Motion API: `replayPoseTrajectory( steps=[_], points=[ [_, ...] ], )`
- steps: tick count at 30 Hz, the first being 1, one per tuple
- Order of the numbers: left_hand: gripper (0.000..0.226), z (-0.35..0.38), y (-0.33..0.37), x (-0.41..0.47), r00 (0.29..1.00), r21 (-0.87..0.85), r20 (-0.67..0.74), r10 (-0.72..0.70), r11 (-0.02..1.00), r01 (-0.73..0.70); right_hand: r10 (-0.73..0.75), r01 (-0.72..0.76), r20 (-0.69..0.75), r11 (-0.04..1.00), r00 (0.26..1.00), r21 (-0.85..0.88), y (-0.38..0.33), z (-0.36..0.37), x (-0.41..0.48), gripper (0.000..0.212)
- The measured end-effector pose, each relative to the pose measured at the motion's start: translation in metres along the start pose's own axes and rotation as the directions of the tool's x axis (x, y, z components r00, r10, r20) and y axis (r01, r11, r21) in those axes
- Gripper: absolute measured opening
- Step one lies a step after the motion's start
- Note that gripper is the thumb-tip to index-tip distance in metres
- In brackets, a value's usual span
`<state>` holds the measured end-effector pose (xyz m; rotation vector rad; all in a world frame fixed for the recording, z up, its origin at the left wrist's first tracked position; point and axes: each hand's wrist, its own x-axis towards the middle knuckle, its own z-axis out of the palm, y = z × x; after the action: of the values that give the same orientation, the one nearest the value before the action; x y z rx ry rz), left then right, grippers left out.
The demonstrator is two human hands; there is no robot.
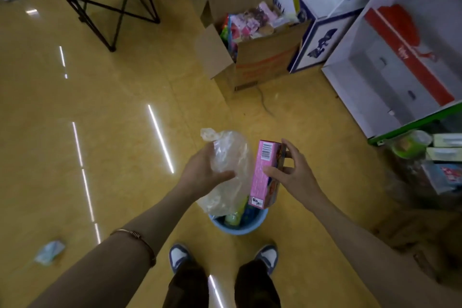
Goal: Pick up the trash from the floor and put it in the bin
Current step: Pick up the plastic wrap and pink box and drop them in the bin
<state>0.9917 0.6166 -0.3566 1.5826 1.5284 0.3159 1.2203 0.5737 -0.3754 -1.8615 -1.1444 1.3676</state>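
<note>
A crumpled wrapper (50, 252) lies on the floor (112, 112) at far left. The left hand (200, 172) clutches a clear plastic bag (227, 172); beside it, the right hand (292, 172) pinches a pink box (265, 172), both above the blue bin (237, 229).

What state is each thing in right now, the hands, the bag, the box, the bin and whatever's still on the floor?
Left hand: gripping the clear plastic bag, crumpled, above the bin.
Right hand: holding the pink box, upright, closed.
Blue bin: open, already partly filled.
Wrapper: on the floor.
Cardboard box: open, full.
</note>
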Motion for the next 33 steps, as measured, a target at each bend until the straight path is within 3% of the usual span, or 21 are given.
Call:
replayPoseTrajectory(
  steps=[9,15,19,22,29,33],
  points=[
    [0.085,0.085,-0.106,0.029,0.988,0.024,0.116,-0.107,0.994,0.105,0.179,-0.180,-0.033,0.983,0.983,-0.021,0.133,0.053,0.033,0.094],
    [0.083,0.126,-0.156,0.048,0.970,0.098,0.163,-0.179,0.981,0.165,0.191,-0.193,-0.028,0.979,0.981,-0.064,0.196,0.083,0.058,0.083],
    [0.079,0.148,-0.185,0.056,0.958,0.134,0.195,-0.213,0.973,0.189,0.221,-0.223,-0.028,0.971,0.975,-0.088,0.233,0.099,0.071,0.091],
    [0.077,0.159,-0.197,0.062,0.961,0.140,0.184,-0.207,0.973,0.183,0.248,-0.248,-0.013,0.962,0.969,-0.115,0.248,0.106,0.076,0.098],
    [0.088,0.176,-0.203,0.073,0.956,0.262,0.255,-0.146,0.962,0.077,0.220,-0.214,0.008,0.954,0.975,-0.210,0.264,0.121,0.084,0.089],
    [0.089,0.189,-0.210,0.076,0.954,0.290,0.253,-0.161,0.953,0.084,0.185,-0.185,-0.017,0.965,0.983,-0.185,0.272,0.126,0.087,0.084]
  ],
)
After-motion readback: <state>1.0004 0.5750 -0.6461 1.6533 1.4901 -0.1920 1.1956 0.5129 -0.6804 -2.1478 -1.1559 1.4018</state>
